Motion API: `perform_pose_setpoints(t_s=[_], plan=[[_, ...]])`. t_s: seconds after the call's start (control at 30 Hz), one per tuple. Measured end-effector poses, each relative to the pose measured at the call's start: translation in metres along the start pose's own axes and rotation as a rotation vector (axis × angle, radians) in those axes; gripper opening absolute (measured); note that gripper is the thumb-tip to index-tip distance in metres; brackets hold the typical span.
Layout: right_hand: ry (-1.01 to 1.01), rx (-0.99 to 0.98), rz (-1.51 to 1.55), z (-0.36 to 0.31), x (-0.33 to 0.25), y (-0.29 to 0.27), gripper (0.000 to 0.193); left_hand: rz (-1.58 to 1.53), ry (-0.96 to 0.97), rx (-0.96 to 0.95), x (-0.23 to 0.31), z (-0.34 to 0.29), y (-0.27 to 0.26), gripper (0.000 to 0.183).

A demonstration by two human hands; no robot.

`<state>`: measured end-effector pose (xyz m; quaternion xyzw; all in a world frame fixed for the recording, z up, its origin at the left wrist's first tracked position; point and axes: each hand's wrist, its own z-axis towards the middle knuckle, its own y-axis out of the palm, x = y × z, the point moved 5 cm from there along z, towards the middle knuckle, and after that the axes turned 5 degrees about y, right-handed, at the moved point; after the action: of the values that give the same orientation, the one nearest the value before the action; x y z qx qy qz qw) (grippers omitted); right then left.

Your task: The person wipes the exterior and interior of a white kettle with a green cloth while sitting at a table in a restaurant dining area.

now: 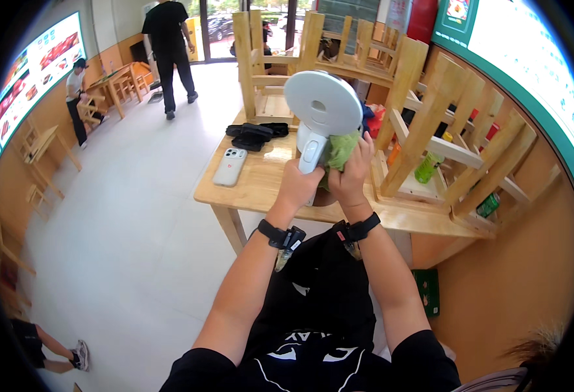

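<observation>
Over the wooden table (261, 191) I hold a white device with a round disc head (336, 108) and a narrow neck; its exact kind is unclear. My left hand (293, 188) is closed round the neck, just below a pale oval panel. A crumpled green cloth (344, 150) is bunched in my right hand (351, 179), pressed against the device under the right side of the disc. The fingertips of that hand are partly hidden by the cloth. Left of the device lie a light-coloured phone (230, 167) and a bundle of black straps or cases (255, 136).
Upturned wooden stools (417, 117) stand on the table's far side and right, with a green bottle (428, 168) and a green can (488, 205) among their legs. A person in black (169, 49) and another in white (76, 88) are farther off. A leg (61, 356) shows lower left.
</observation>
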<state>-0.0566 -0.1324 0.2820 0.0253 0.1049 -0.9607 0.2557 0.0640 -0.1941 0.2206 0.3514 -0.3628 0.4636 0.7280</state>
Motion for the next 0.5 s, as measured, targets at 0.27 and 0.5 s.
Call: perform_pose_setpoints(t_s=[0.27, 0.5], plan=[[0.017, -0.056, -0.166, 0.001, 0.028, -0.025, 0.048, -0.063, -0.123, -0.028, -0.007, -0.002, -0.001, 0.019], [0.113, -0.144, -0.114, 0.011, 0.006, -0.016, 0.043, -0.123, -0.151, -0.021, -0.008, 0.000, -0.002, 0.016]])
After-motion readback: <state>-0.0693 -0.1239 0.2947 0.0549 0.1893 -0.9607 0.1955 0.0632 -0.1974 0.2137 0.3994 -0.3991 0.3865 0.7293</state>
